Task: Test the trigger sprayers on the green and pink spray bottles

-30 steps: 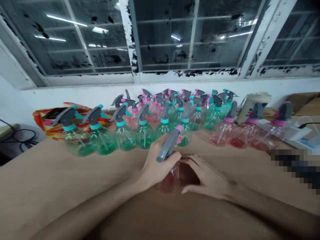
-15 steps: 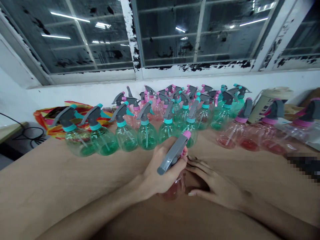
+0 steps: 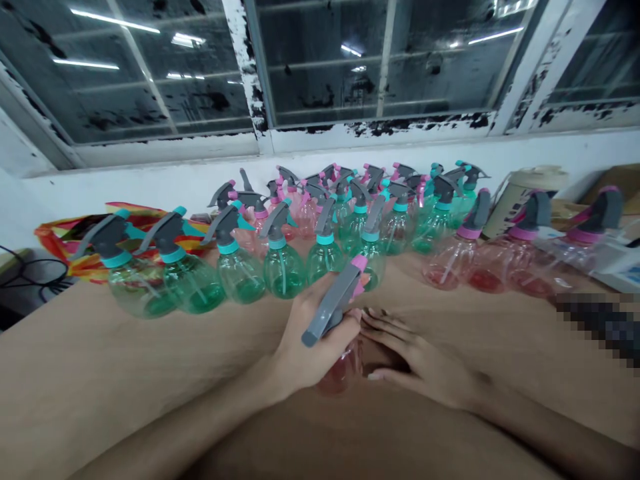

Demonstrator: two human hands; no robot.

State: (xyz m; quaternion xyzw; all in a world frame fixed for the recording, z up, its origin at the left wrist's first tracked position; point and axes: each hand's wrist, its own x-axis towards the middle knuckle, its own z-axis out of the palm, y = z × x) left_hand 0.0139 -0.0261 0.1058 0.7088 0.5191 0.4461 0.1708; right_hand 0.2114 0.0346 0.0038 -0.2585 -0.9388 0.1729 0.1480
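In front of me, a pink-tinted spray bottle [image 3: 336,375] stands on the tan table, its grey and pink trigger head [image 3: 334,301] angled across my view. My left hand [image 3: 305,347] is closed round its neck, just under the head. Beside the bottle on the right, my right hand [image 3: 425,360] has its fingers stretched out and the thumb apart. Its fingertips come close to the bottle's side; I cannot tell whether they touch it. Beyond my hands runs a row of green spray bottles [image 3: 241,277] with teal collars and grey triggers.
Several pink spray bottles [image 3: 451,261] stand at the right, with more pink and green ones crowded by the wall. A bright patterned bag [image 3: 80,248] lies at the back left. A pale jug [image 3: 520,200] leans at the back right, near a pixelated dark object [image 3: 600,327].
The whole scene has shifted slightly left in view, as my head has turned a little. Both hands keep nearly the same pose about the pink spray bottle.
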